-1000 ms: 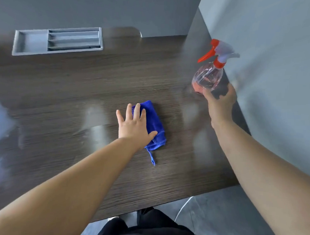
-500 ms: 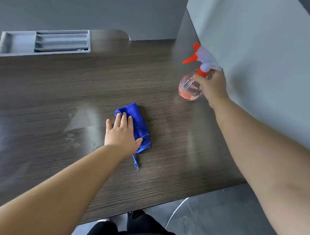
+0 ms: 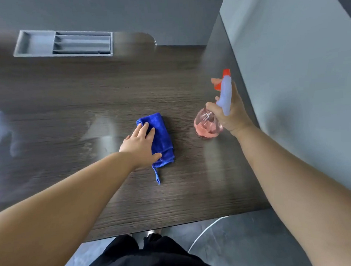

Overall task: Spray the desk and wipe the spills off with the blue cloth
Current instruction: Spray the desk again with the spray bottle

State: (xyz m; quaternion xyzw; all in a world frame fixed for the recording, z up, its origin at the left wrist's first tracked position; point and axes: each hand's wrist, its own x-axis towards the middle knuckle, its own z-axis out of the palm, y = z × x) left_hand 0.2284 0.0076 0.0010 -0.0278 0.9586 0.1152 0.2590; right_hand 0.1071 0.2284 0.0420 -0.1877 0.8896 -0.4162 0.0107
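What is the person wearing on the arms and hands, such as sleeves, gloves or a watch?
Nothing shows: the left hand and right hand are bare, without gloves, rings or watch, and both forearms are uncovered up to the picture's edge. Black clothing shows below.

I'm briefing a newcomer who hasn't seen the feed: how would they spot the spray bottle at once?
Take the dark wood-grain desk and go to its right side, beside the grey partition. There the right hand grips the spray bottle by its neck, right of the blue cloth. It alone is clear and round-bellied with pink liquid, topped by a pale head with an orange-red nozzle.
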